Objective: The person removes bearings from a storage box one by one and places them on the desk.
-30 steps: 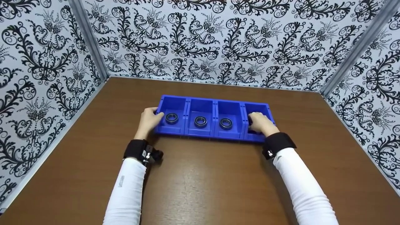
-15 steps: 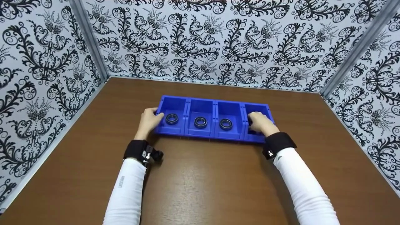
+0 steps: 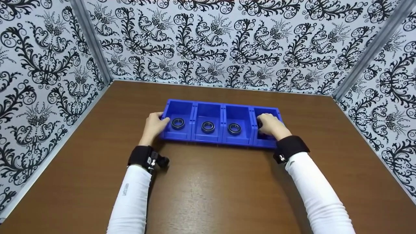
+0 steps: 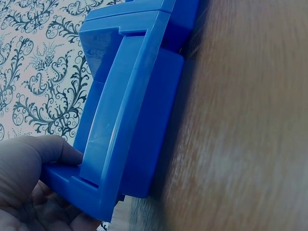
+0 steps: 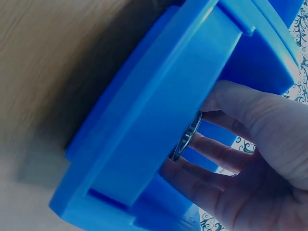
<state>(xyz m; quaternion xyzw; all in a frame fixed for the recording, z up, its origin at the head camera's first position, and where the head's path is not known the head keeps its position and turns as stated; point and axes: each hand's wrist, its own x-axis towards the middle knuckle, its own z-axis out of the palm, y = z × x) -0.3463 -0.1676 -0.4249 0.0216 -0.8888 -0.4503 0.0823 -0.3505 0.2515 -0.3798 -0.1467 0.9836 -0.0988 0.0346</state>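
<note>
A row of joined blue bins (image 3: 208,138) with open tops stands on the table. My left hand (image 3: 155,126) grips its left end wall, thumb over the rim on the inside and fingers outside, as the left wrist view shows. Ball bearings lie flat in the other three compartments: a left bearing (image 3: 177,123), a middle bearing (image 3: 208,127) and a right bearing (image 3: 234,129). My right hand (image 3: 272,126) reaches into the rightmost compartment. In the right wrist view its thumb and fingers hold another bearing (image 5: 186,137), tilted and partly hidden behind the bin's front wall.
The brown wooden table (image 3: 195,188) extends around the bins. Behind it rises a patterned back wall (image 3: 214,48), with side walls at left and right. A wrist camera (image 3: 162,161) juts out from the left wrist above the table.
My right hand has risen slightly within the rightmost compartment. My left hand and the bins stay in place, as do the three bearings lying in the other compartments.
</note>
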